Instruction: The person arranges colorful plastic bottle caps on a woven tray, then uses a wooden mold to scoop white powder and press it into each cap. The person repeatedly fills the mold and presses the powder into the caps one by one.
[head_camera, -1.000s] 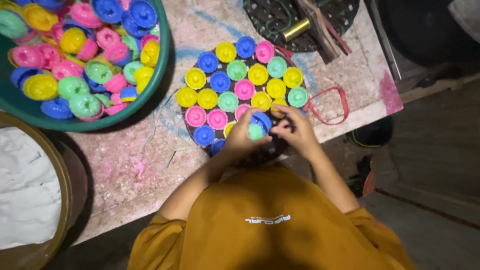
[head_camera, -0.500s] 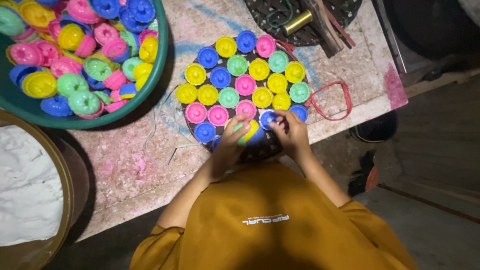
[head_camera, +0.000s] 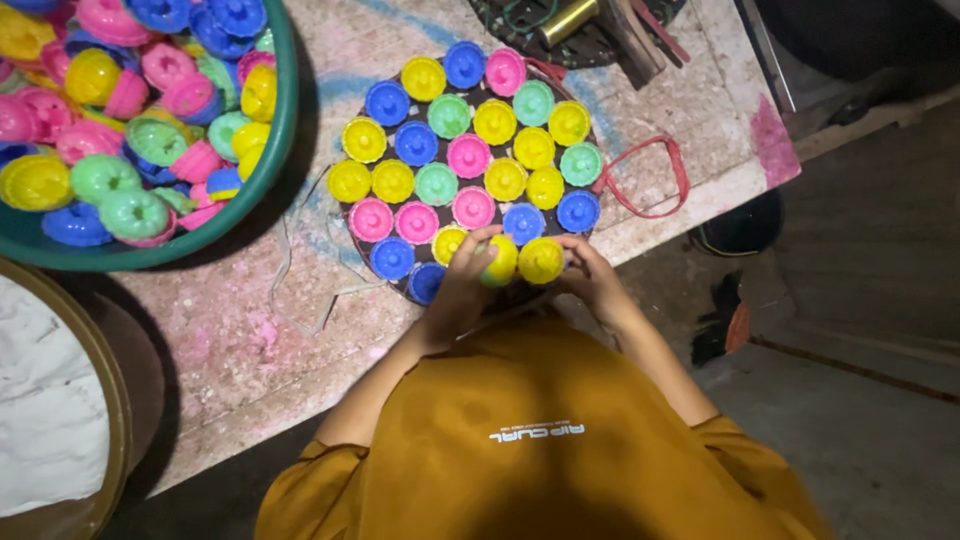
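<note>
1. At the round tray's (head_camera: 352, 232) near edge, the left hand (head_camera: 460, 290) curls its fingers around a yellow cup (head_camera: 498, 262)
2. The right hand (head_camera: 590, 280) pinches another yellow cup (head_camera: 541, 259), touching the first

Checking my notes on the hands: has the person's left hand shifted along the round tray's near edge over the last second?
Yes. The left hand went slightly right along the round tray, from the blue cup toward the yellow cups.

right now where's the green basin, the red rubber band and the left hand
green basin (head_camera: 283, 150), head view, on its right rim
red rubber band (head_camera: 681, 168), head view, on its right side
left hand (head_camera: 462, 282), head view, on its back
</note>
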